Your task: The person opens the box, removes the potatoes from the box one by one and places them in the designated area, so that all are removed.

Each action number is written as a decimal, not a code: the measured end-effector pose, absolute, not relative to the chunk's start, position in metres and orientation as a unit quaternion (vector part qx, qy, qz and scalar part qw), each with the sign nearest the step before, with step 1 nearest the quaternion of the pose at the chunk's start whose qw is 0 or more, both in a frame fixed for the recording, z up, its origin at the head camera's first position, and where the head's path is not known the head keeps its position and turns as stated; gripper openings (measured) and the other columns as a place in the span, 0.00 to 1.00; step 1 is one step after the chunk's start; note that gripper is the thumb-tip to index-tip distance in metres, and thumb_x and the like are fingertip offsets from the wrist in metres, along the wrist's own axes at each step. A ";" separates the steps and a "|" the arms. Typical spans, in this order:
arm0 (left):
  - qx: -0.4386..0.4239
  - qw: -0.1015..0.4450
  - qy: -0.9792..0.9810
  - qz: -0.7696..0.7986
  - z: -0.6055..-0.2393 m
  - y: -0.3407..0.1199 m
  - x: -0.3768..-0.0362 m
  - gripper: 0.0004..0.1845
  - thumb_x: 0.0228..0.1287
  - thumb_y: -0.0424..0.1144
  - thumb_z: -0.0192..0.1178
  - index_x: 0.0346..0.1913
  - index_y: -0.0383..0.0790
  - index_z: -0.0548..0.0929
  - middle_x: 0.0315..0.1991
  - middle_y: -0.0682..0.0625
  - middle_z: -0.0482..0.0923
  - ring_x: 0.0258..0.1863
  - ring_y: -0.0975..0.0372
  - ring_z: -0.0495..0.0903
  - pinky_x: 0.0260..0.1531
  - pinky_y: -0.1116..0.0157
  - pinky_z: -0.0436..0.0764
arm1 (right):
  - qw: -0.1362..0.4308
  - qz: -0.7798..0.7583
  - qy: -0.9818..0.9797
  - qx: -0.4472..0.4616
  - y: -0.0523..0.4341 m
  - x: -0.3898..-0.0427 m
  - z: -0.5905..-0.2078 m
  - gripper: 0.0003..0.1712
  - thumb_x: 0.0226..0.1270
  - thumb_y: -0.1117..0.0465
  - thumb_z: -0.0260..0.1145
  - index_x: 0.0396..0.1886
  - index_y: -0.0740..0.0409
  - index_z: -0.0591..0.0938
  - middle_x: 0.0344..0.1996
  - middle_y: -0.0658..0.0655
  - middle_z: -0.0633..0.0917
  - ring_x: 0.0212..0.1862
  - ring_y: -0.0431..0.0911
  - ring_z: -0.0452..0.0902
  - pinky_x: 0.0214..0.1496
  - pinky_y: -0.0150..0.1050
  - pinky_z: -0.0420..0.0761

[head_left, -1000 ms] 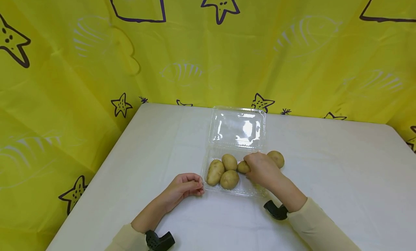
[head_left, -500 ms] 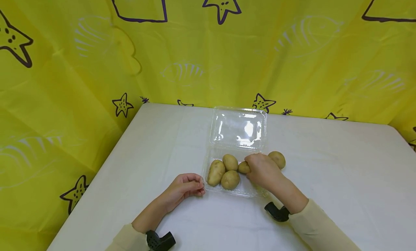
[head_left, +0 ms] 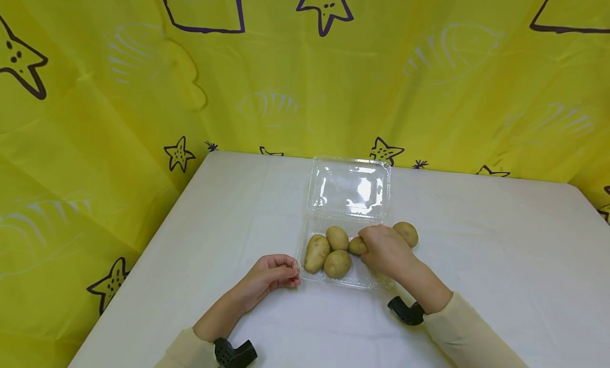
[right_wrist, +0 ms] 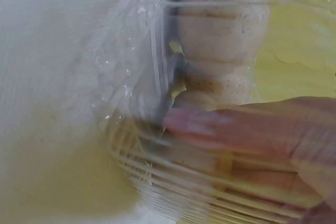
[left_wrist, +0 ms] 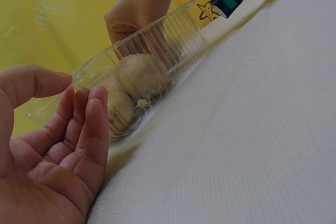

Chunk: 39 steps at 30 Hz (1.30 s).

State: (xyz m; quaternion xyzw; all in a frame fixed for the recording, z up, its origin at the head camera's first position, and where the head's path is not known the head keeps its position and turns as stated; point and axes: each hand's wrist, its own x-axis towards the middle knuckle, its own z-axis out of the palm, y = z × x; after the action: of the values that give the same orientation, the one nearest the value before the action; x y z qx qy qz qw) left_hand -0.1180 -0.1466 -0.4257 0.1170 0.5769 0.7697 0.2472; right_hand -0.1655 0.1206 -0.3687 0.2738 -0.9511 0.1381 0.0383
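Note:
A clear plastic clamshell container (head_left: 359,284) lies unfolded on the table, its lid (head_left: 340,190) laid back behind the tray. Several potatoes sit in the tray, among them a long potato (head_left: 316,253) at the left and a rounder potato (head_left: 337,264) near the front. My left hand (head_left: 270,278) pinches the tray's left rim between thumb and curled fingers, seen close up in the left wrist view. Reaching into the tray's right part, my right hand (head_left: 388,251) grips a small potato (head_left: 357,245), partly hidden by the fingers. Through the ribbed wall, the right wrist view shows the thumb (right_wrist: 210,128) against it.
Another potato (head_left: 406,234) lies at the tray's right side, just beyond my right hand. White cloth covers the table (head_left: 500,251). A yellow curtain (head_left: 267,61) with starfish and fish drawings hangs along the back and left side.

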 end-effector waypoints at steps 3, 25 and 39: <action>0.116 0.247 0.577 0.770 -0.426 -0.147 -0.118 0.02 0.61 0.30 0.55 0.32 0.37 0.76 0.29 0.49 0.78 0.32 0.63 0.80 0.38 0.68 0.79 | 0.034 0.142 -0.951 0.273 0.121 -0.165 -0.369 0.20 0.34 0.74 0.67 0.11 0.53 0.64 0.12 0.47 0.65 0.19 0.43 0.60 0.19 0.35 0.61; 0.114 0.246 0.581 0.768 -0.427 -0.146 -0.119 0.02 0.61 0.29 0.54 0.32 0.36 0.77 0.29 0.48 0.78 0.32 0.63 0.80 0.37 0.68 0.79 | 0.010 0.129 -0.959 0.254 0.123 -0.163 -0.359 0.16 0.37 0.70 0.71 0.16 0.54 0.70 0.14 0.47 0.67 0.21 0.44 0.63 0.21 0.35 0.60; 0.116 0.245 0.582 0.766 -0.428 -0.147 -0.118 0.02 0.61 0.29 0.54 0.32 0.36 0.76 0.29 0.48 0.78 0.31 0.63 0.80 0.37 0.68 0.79 | 0.022 0.142 -0.954 0.262 0.125 -0.161 -0.360 0.16 0.37 0.69 0.72 0.17 0.54 0.71 0.14 0.46 0.67 0.20 0.43 0.62 0.21 0.35 0.60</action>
State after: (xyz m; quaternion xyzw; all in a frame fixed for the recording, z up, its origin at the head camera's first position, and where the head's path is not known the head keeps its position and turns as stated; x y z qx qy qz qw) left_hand -0.1185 -0.1468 -0.4278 0.1156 0.5822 0.7664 0.2454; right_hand -0.1613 0.1251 -0.3597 0.2625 -0.9541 0.1423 0.0218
